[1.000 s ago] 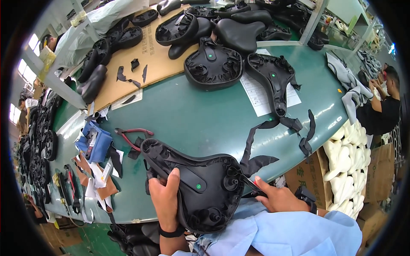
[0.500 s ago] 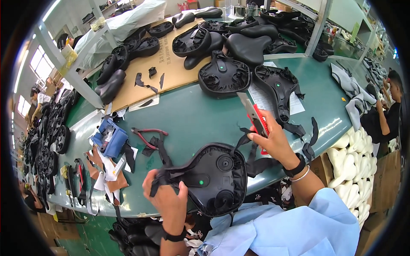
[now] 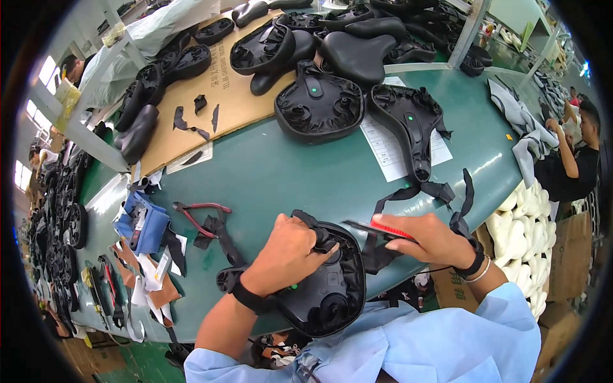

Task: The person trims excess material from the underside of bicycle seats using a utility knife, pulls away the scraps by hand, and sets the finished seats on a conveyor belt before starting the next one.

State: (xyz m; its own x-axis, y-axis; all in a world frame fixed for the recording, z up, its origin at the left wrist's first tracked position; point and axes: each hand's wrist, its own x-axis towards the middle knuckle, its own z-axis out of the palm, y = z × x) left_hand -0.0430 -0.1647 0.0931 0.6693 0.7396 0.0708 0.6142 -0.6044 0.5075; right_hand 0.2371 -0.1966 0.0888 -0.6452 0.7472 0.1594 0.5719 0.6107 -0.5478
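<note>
Black pliable flap (image 3: pixel 326 240) was pinched in my left hand (image 3: pixel 284 252) above the upturned black bicycle saddle (image 3: pixel 332 281) at the green tabletop's (image 3: pixel 249 179) near edge, while my right hand (image 3: pixel 434 240) gripped a red-handled knife (image 3: pixel 384 228) that, slipping under force, could have cut the left.

The left hand (image 3: pixel 281 254) grips black covering (image 3: pixel 325 240) on an upturned bike seat (image 3: pixel 329 284). Between one and two o'clock from it, the right hand (image 3: pixel 436 239) holds a red knife (image 3: pixel 388 226); pliers (image 3: pixel 204 205) lie toward ten, another upturned seat (image 3: pixel 317 110) at twelve.
</note>
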